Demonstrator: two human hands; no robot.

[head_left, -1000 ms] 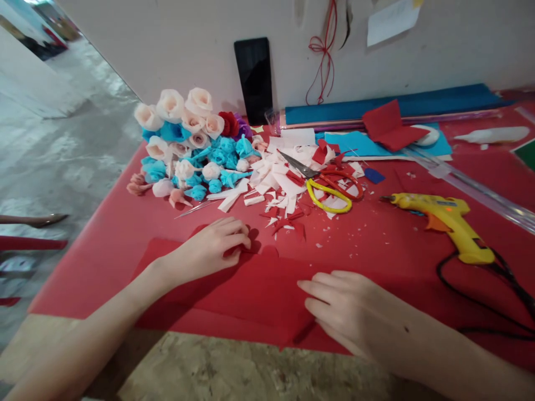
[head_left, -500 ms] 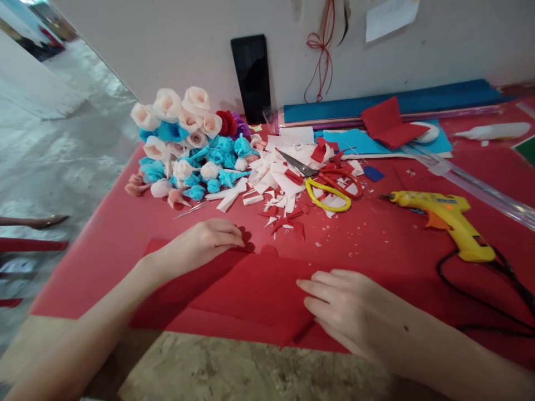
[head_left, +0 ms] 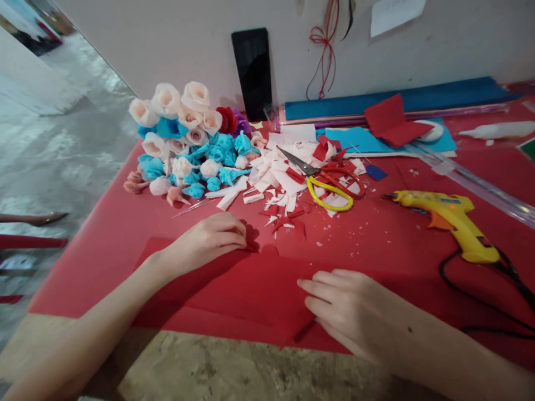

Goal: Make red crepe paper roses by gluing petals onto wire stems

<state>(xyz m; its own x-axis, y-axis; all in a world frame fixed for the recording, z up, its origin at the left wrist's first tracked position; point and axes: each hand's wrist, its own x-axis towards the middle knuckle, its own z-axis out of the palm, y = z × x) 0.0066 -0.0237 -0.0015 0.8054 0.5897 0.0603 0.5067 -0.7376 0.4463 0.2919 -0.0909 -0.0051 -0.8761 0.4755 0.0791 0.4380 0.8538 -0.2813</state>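
A sheet of red crepe paper (head_left: 251,284) lies along the front of the red-covered table. My left hand (head_left: 217,236) is at its far edge, fingers bent together in a pinch, and a small bit of the red edge lifts beside the fingertips. Resting on the sheet's right part is my right hand (head_left: 345,309), its fingers stretched out and lying flat. Beyond the hands lie scissors (head_left: 330,192) with one yellow and one red handle, on top of white and red paper scraps (head_left: 278,178).
Paper flowers (head_left: 184,145) in cream, blue and pink are heaped at the back left. A yellow glue gun (head_left: 453,214) with a black cord lies at the right. Against the wall leans a black phone (head_left: 253,72). Blue crepe paper (head_left: 393,100) runs along the back.
My left fingertips have curled slightly, and a bit of the red paper edge now shows raised beside them. My right hand stays in place. The view has shifted a little.
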